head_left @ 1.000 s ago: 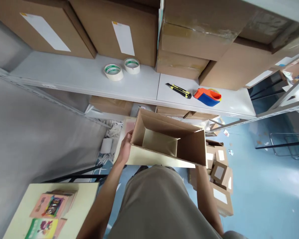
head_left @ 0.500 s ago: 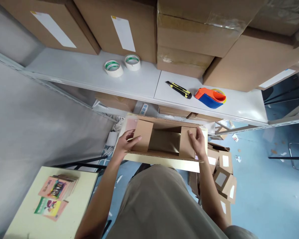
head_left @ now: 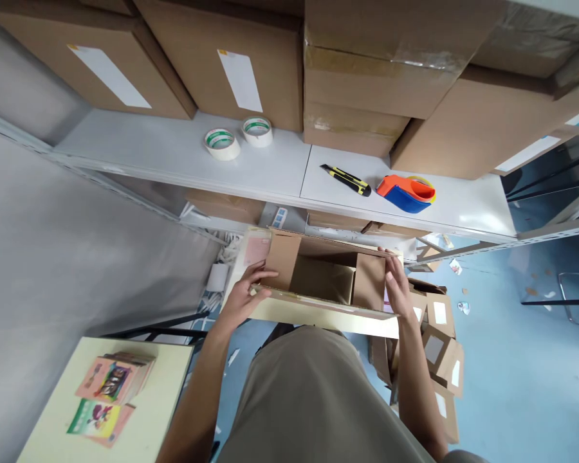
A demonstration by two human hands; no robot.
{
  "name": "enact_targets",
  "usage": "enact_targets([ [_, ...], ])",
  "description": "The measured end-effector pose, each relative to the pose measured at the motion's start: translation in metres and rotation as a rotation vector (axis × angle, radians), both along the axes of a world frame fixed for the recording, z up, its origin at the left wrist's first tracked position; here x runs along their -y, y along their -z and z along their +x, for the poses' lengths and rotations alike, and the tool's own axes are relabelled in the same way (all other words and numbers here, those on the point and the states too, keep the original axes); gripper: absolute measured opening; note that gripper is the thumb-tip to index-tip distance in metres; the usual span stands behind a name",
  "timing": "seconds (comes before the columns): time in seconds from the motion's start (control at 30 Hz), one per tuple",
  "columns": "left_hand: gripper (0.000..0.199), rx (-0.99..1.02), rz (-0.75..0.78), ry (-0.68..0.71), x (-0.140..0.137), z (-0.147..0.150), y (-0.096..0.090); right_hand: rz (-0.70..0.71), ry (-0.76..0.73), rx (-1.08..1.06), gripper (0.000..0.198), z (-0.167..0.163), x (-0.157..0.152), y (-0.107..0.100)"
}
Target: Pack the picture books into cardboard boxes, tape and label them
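An open cardboard box (head_left: 323, 303) rests tilted on a narrow pale table (head_left: 280, 313) in front of me. Its two short end flaps stand folded at the left and right, while the long sides rise like walls. My left hand (head_left: 245, 294) holds the left end, fingers over the flap's edge and thumb by the near corner. At the other end my right hand (head_left: 399, 286) grips the outside, its fingers along the far right corner. The inside of the box shows a plain brown bottom; part of the right palm's contact is hidden.
On the grey shelf (head_left: 159, 154) ahead are two tape rolls (head_left: 222, 145), a utility knife (head_left: 346, 180) and an orange-blue tape dispenser (head_left: 405, 193), with large cartons behind. Booklets (head_left: 110, 379) lie on a side table at left. Several cardboard boxes (head_left: 439, 347) are heaped at right.
Both hands have shifted from the end flaps outward to the ends of the box. The box has tipped, so its near outer wall shows more, and its right flap stands steeper.
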State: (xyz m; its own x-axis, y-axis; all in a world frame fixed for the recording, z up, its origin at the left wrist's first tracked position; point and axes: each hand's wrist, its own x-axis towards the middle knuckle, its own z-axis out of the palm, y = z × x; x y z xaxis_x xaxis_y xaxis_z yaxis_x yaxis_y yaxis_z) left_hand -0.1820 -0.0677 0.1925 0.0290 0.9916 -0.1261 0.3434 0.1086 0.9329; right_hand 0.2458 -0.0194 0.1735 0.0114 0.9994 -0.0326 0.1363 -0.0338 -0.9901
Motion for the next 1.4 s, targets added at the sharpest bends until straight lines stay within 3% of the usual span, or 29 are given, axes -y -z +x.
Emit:
enact_targets([
  [0.13, 0.044, -0.137, 0.108, -0.074, -0.015, 0.012, -0.001, 0.068, -0.088, -0.001, 0.054, -0.002, -0.004, -0.004],
  [0.23, 0.048, -0.169, 0.06, -0.148, -0.02, 0.016, 0.004, 0.102, -0.12, 0.014, 0.039, 0.001, -0.008, -0.004],
  [0.4, 0.08, -0.25, 0.077, -0.145, -0.024, 0.014, 0.005, -0.04, -0.08, -0.115, 0.055, 0.009, -0.005, 0.0],
  [0.53, 0.059, -0.353, 0.206, -0.016, -0.027, 0.014, 0.004, -0.001, -0.036, 0.02, 0.043, 0.002, 0.005, 0.004],
  [0.67, 0.045, -0.368, 0.256, -0.018, -0.029, 0.013, 0.006, 0.049, 0.022, 0.056, 0.04, -0.008, 0.008, 0.009],
  [1.03, 0.049, -0.474, 0.241, 0.014, -0.02, 0.008, 0.006, 0.008, -0.075, 0.112, 0.043, -0.007, -0.008, -0.002],
  [1.4, 0.047, -0.438, 0.254, 0.025, -0.026, 0.009, 0.015, 0.007, -0.055, 0.04, 0.04, 0.001, 0.008, 0.015],
])
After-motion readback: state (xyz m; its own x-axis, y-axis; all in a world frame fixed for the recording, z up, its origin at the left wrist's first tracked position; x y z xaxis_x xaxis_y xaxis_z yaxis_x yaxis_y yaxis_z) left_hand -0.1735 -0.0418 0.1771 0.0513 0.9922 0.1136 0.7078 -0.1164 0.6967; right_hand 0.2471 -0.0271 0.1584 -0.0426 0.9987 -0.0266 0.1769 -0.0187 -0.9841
